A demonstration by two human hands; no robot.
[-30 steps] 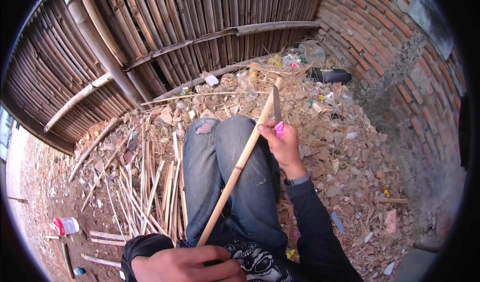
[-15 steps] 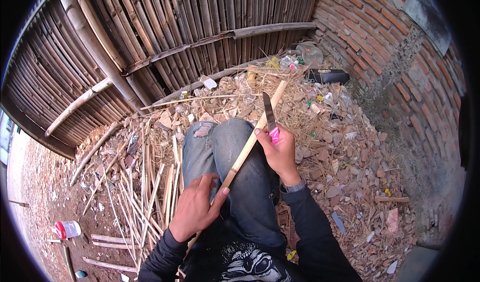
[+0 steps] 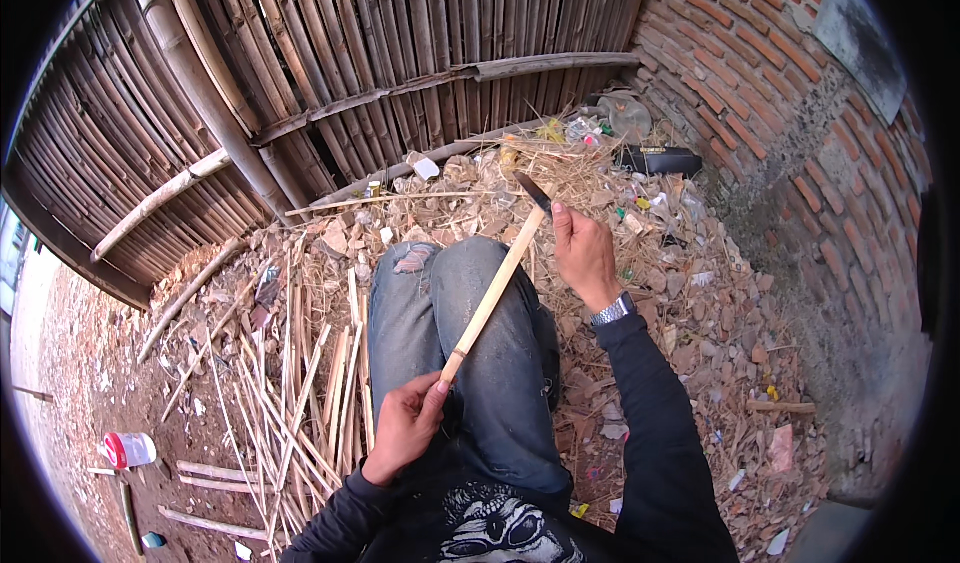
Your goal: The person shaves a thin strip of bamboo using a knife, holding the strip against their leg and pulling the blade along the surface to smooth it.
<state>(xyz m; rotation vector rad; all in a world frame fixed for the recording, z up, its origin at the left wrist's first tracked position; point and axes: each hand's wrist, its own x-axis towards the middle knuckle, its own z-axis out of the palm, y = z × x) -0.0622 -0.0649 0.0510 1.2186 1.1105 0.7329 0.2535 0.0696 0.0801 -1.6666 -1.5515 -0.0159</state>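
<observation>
A pale, flat bamboo strip (image 3: 495, 293) slants across my jeans, from my lap up to beyond my knees. Its lower part is gripped in my left hand (image 3: 405, 428), thumb along the top. My right hand (image 3: 587, 256) is closed around a knife at the strip's far end. The dark knife blade (image 3: 534, 192) points up and left past that end; the handle is hidden inside my fingers. Whether the blade touches the strip I cannot tell.
Several loose bamboo strips (image 3: 295, 413) lie in a pile left of my legs. Beyond them sits a clear tub with a red lid (image 3: 130, 450). Rubble and straw (image 3: 470, 188) cover the ground ahead, below a bamboo fence (image 3: 400, 23). A brick wall (image 3: 760, 73) rises at right.
My right hand has moved up and right with the knife, out to the strip's far end. The left hand's fingers have closed round the strip, and the strip's far end sits lower.
</observation>
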